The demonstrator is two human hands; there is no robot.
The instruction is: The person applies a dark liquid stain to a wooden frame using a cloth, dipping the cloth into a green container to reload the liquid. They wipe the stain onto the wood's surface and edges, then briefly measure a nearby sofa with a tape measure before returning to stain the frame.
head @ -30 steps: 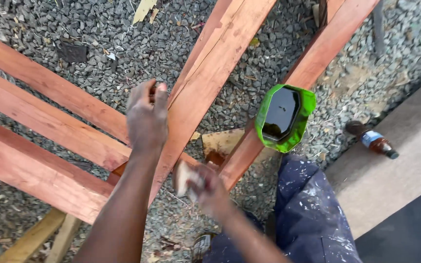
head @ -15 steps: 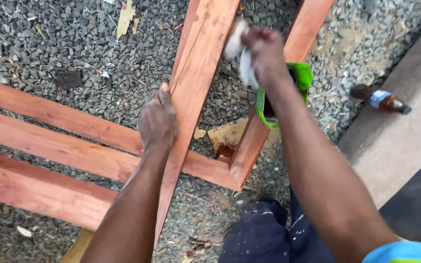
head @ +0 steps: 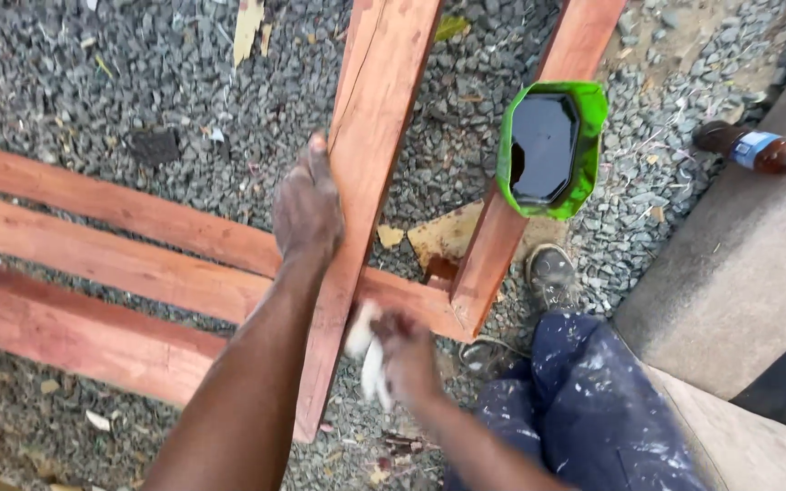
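Left hand (head: 307, 207) pressed flat on the reddish plank (head: 366, 182); right hand (head: 407, 355) closed on a whitish rag (head: 367, 359) — blurred, seemingly wiping stain — beside the green stain tub (head: 548, 150).

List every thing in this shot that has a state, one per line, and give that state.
Left hand: pressed flat on the long plank.
Right hand: closed around a white rag.
White rag: bunched, against the plank's lower edge.
Long plank: stained reddish, lying across the other boards.
Green container: open, filled with dark liquid, perched on a board.
Brown bottle: capped, lying on its side.
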